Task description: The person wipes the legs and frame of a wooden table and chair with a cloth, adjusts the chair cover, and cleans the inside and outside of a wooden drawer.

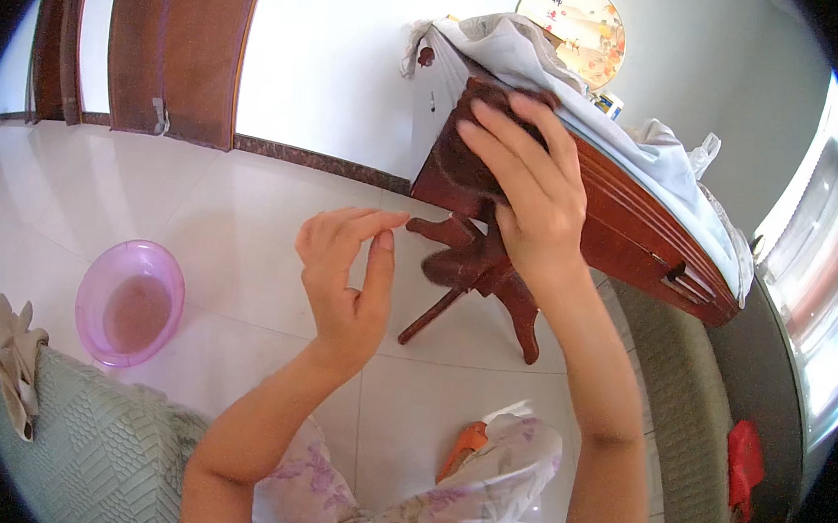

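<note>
My right hand [538, 179] is spread over a dark brown, fuzzy cloth [463, 155], its fingers pressing the cloth against the end of reddish-brown wooden furniture [436, 179]. The cloth's edges blend into the dark wood and are hard to tell apart. Below that hand stands a dark wooden pedestal base [488, 266] with several splayed, curved legs on the tiled floor. My left hand [345, 271] hovers to the left of this base. Its fingers are bent, with a gap between thumb and forefinger, and nothing shows in it.
A pink plastic basin [130, 303] holding murky water sits on the floor at left. Beige gloves [17, 364] lie on a green quilted cover [101, 436]. A pale cloth [616, 151] drapes the furniture top, where a round decorated fan [580, 36] stands. An orange slipper [463, 447] is near my knee.
</note>
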A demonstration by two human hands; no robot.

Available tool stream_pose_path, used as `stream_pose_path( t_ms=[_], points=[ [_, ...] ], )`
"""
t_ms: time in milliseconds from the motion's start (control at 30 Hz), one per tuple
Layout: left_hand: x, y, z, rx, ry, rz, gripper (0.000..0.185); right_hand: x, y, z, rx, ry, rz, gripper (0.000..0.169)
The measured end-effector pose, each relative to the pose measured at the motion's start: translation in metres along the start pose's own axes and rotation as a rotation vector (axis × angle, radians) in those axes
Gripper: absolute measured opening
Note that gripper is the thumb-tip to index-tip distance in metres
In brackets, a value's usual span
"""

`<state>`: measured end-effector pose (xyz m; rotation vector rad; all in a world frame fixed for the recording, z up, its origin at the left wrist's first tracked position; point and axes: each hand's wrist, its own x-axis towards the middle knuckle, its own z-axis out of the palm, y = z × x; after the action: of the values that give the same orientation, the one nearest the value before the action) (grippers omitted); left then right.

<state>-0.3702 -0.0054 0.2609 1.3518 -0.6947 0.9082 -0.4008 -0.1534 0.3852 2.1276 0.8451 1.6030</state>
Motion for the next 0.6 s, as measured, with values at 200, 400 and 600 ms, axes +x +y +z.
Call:
stream_pose_path(
  t_ms=[200, 400, 600],
  points=[
    [0.0, -0.003, 0.002, -0.086, 0.067, -0.056, 0.014, -0.01, -0.012, 0.01, 0.041, -0.021, -0.033, 0.028],
    [-0.006, -0.006, 0.011, -0.154, 0.073, -0.171, 0.014, -0.016, -0.035, 0.015, 0.157, -0.112, -0.009, 0.032],
    [-0.006, 0.003, 0.005, -0.139, 0.076, -0.179, 0.017, -0.067, -0.002, -0.027, -0.036, -0.183, 0.01, 0.033]
  ],
)
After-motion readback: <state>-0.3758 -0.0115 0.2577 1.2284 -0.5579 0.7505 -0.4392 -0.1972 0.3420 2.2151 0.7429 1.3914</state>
